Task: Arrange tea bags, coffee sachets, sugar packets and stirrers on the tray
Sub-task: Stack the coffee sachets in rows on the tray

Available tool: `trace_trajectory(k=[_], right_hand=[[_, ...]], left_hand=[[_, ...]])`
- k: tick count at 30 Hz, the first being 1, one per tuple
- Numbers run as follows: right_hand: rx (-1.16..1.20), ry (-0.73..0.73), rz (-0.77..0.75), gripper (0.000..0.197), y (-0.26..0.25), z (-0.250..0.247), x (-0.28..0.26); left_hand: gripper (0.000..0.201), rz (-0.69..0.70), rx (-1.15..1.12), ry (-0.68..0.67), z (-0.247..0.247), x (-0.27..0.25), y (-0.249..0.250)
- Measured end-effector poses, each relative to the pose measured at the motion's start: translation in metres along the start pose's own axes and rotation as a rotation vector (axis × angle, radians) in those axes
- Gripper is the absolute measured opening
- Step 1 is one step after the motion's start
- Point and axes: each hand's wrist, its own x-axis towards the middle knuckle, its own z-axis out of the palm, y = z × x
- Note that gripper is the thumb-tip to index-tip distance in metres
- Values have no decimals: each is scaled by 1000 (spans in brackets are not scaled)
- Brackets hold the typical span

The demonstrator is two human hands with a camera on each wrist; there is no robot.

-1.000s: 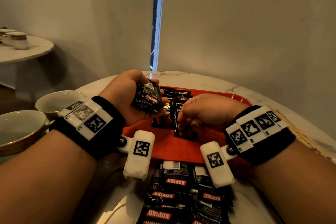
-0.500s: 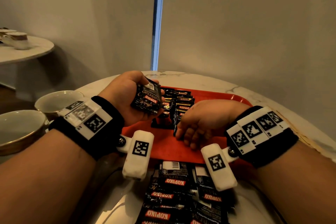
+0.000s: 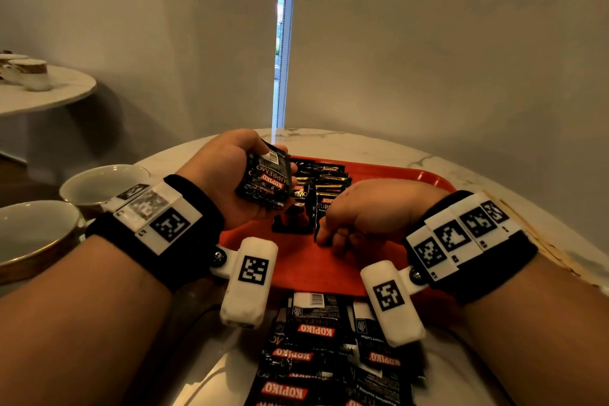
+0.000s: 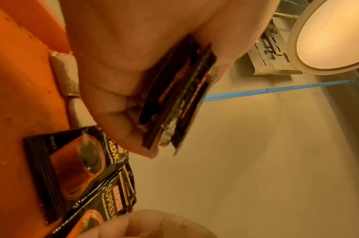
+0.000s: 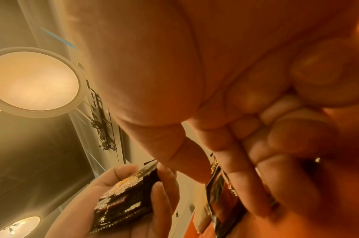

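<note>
My left hand (image 3: 244, 175) hovers over the left side of the red tray (image 3: 306, 269) and grips a stack of black Kopiko coffee sachets (image 3: 267, 181), seen edge-on in the left wrist view (image 4: 178, 96). A row of overlapping sachets (image 3: 329, 176) lies on the tray's far half. My right hand (image 3: 359, 217) is low over the tray's middle, its fingertips (image 3: 324, 236) touching the near end of the frontmost sachet (image 3: 321, 209), which lies flat (image 5: 221, 202). Two whitish paper packets (image 4: 65, 72) lie by the tray under my left palm.
A loose pile of more Kopiko sachets (image 3: 329, 356) lies on the marble table (image 3: 362, 147) between the tray and me. Two white cups (image 3: 99, 181) (image 3: 29, 234) stand at the left. A second small table (image 3: 43, 95) with cups is far left. The wall is close behind.
My right hand has uncurled from the sachet it set down and drawn slightly back, fingertips now at its near end. The left hand has held still with its stack.
</note>
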Motion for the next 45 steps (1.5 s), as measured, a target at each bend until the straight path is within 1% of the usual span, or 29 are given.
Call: trace_trajectory(k=[5, 9, 11, 13, 14, 15, 16, 17, 19, 20, 22, 25, 29, 32, 34, 36, 38, 39, 41, 42, 43, 45], right_hand=[[-41, -9, -10, 24, -1, -1, -1], [-83, 23, -43, 21, -3, -2, -3], [-84, 46, -76, 20, -3, -2, -4], [-111, 134, -169, 13, -4, -4, -8], [-129, 212, -237, 7, -6, -6, -11], [-139, 303, -312, 7, -8, -7, -14], [-125, 382, -384, 15, -10, -8, -17], [-75, 424, -452, 26, -12, -9, -19], [14, 412, -560, 47, -16, -7, -24], [14, 389, -594, 53, -17, -4, -25], [-14, 345, -639, 54, -18, 0, -23], [-64, 331, -652, 50, -19, 3, -20], [-50, 372, -703, 33, -20, 2, -21], [-15, 380, -733, 25, -19, 3, -20], [4, 379, -735, 22, -19, 3, -19], [16, 388, -738, 22, -19, 4, -17], [70, 451, -733, 20, -18, 4, -13], [125, 499, -718, 18, -18, 4, -9], [258, 577, -668, 16, -15, 3, -3], [305, 595, -635, 14, -14, 2, 0], [341, 596, -599, 13, -12, 1, 2], [401, 550, -522, 11, -9, 1, 7]], left_hand=[[35, -3, 25, 13, 0, -1, -1], [30, 11, 64, 28, 4, -4, -3], [32, 5, 66, 38, 6, -4, -4], [31, 1, 68, 41, 7, -5, -5], [30, 1, 66, 37, 7, -5, -5], [31, 0, 58, 31, 7, -5, -5], [32, 1, 47, 22, 8, -4, -5], [33, 2, 39, 10, 8, -4, -5], [32, -1, 27, -16, 9, -6, -4], [33, -4, 20, -26, 9, -6, -4], [33, -2, 6, -37, 10, -8, -5], [30, 6, -4, -34, 10, -10, -4], [29, -10, -21, -26, 10, -11, -3], [27, -33, 3, -17, 10, -10, -3], [22, -66, 45, -23, 11, -12, -3], [22, -101, 80, -14, 14, -16, -3], [25, -112, 72, 21, 15, -17, -2], [24, -104, 71, 65, 13, -16, -1], [11, -82, 107, 154, 8, -14, 3], [11, -73, 121, 173, 6, -14, 4], [14, -68, 124, 174, 4, -13, 5], [20, -46, 126, 149, 4, -13, 6]])
